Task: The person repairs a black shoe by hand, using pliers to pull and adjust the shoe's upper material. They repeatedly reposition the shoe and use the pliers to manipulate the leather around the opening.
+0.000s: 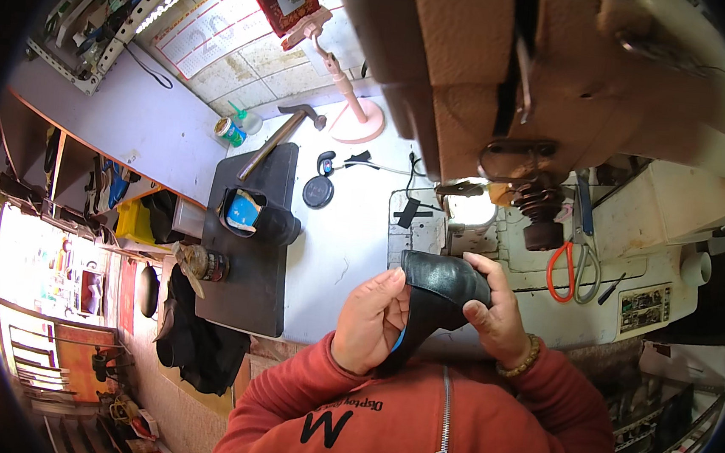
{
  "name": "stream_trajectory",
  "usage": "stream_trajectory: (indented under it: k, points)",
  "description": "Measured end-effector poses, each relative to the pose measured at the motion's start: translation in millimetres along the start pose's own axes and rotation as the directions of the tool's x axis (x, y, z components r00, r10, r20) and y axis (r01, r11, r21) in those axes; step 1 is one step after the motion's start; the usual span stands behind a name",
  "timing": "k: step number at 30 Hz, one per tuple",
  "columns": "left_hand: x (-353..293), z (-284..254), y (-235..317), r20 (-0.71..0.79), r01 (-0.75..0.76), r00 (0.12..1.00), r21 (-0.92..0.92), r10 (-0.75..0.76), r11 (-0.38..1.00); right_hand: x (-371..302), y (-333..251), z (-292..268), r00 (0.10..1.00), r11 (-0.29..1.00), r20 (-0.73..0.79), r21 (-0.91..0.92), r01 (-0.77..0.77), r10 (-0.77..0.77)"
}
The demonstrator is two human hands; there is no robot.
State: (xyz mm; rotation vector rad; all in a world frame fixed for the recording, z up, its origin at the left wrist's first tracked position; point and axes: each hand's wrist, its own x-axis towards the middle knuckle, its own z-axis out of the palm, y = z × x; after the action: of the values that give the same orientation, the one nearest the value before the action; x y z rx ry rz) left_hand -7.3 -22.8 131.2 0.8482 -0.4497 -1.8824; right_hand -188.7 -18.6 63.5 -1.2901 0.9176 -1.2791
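Black shoe upper is up in both hands, over the near edge of the white surface, close to the person's front. Shiny, prob. leather or similar: likely light, soft & bendy, w/ a bit more stiffness in the rounded part on the R. Smooth face may slip a little; not fragile, tho it could crease or scuff if squeezed hard. Best hold, I'd say: pinch the edges, one hand per side, & keep the middle flat. A blue patch, prob. lining, shows by the L palm.

L hand: thumb & index nearly closed, pinching the upper's L edge; other fingers curled in, partly hidden. R hand: wider grip, thumb on the near side, fingers over the far R side, upper held between; can't tell how hard either presses.

Sewing machine is just beyond, to the R; another black shoe piece sits on the dark board, L.
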Motion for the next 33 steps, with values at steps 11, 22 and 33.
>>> stream_trajectory:
  k: [11, 22, 33]
  points:
    - [8.6, 1.5, -1.1, -0.079, -0.016, 0.996, 0.224, 0.035, 0.974, 18.1, -29.7, -4.9, 0.849, 0.559, 0.095, -0.714, 0.422, -0.519]
    - [6.0, -4.0, -5.0, 0.051, -0.055, 0.998, 0.2, 0.046, 0.978, 28.4, -44.5, 5.1, 0.782, 0.348, 0.342, -0.752, 0.56, -0.52]
    - [7.0, -5.9, -3.9, 0.013, -0.028, 1.0, 0.164, 0.026, 0.986, 26.8, -50.0, 4.2, 0.836, 0.537, 0.213, -0.681, 0.498, -0.505]
